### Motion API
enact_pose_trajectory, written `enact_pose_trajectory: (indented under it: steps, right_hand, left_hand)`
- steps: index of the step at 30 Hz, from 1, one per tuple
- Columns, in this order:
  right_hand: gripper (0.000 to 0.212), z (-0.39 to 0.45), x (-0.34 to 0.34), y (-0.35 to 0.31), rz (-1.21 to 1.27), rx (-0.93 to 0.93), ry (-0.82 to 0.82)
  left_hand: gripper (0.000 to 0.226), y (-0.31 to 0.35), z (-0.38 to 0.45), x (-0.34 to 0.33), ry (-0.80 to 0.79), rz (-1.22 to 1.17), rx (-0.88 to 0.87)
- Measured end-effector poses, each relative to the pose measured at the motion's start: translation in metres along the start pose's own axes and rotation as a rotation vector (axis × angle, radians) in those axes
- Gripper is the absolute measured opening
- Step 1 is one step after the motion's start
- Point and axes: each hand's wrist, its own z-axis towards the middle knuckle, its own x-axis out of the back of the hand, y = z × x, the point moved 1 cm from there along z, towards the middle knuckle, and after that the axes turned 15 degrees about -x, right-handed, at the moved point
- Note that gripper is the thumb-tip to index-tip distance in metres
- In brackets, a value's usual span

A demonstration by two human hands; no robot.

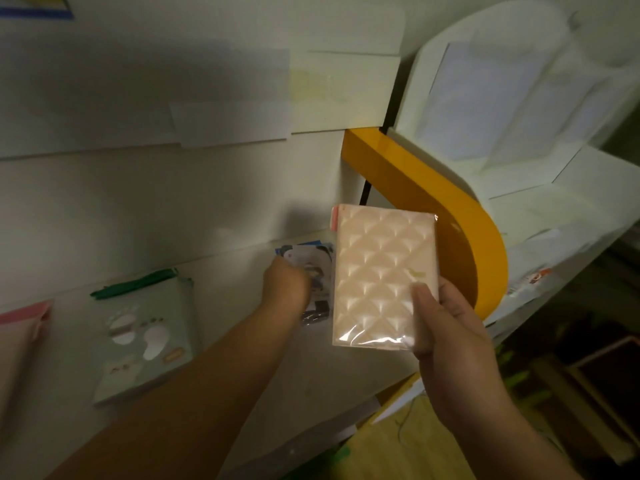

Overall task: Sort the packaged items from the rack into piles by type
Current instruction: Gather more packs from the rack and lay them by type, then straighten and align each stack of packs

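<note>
Packaged items are partly sorted on the white shelf point(214, 341): a pale green packet point(145, 337) with foot-shaped cut-outs lies toward the shelf's left part, a pink packet point(20, 327) shows at the far left edge, and a blue-and-white printed packet point(311, 268) lies near the back edge, close to the wall. The right hand point(446, 327) holds a quilted peach packet point(381, 278) in clear wrap above the shelf's right end, its grip pinching the lower right corner, thumb on the front face. The left hand point(285, 284) reaches onto the printed packet; its grip looks curled, but blur leaves me unable to tell whether it is pinching the packet or only resting on it. To do this step well, I judge the left hand should square the printed packet flat on its own spot, well apart from the green one, so piles stay distinct. The peach packet seems to match none of the visible types, so it likely needs a fresh spot on bare shelf. Its slick wrap may slip from a corner pinch; a fuller hold would help.
</note>
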Motion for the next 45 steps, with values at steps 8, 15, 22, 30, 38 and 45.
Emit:
enact_pose_trajectory:
  steps: [8,15,22,30,38,45]
  right_hand:
    - [0.025,0.002,0.004,-0.01,-0.017,0.011,-0.032]
    - [0.019,0.004,-0.004,-0.01,-0.018,-0.014,-0.046]
    - [0.019,0.005,-0.032,-0.002,-0.046,-0.064,-0.08]
    - [0.027,-0.008,-0.096,0.027,-0.142,-0.052,-0.257]
    - [0.02,-0.028,-0.175,0.073,-0.33,-0.1,-0.376]
    - [0.024,-0.044,-0.254,0.102,-0.521,-0.154,-0.514]
  left_hand:
    - [0.033,0.012,-0.015,-0.012,0.211,-0.09,0.114]
    - [0.018,0.012,-0.023,0.009,0.027,0.272,-0.115]
    - [0.037,0.009,-0.049,0.082,-0.033,0.526,-0.527]
    - [0.037,0.015,-0.092,0.184,0.164,0.726,-0.718]
    - [0.033,0.003,-0.149,0.266,0.332,0.776,-0.604]
    - [0.031,-0.002,-0.181,0.302,0.374,0.851,-0.628]
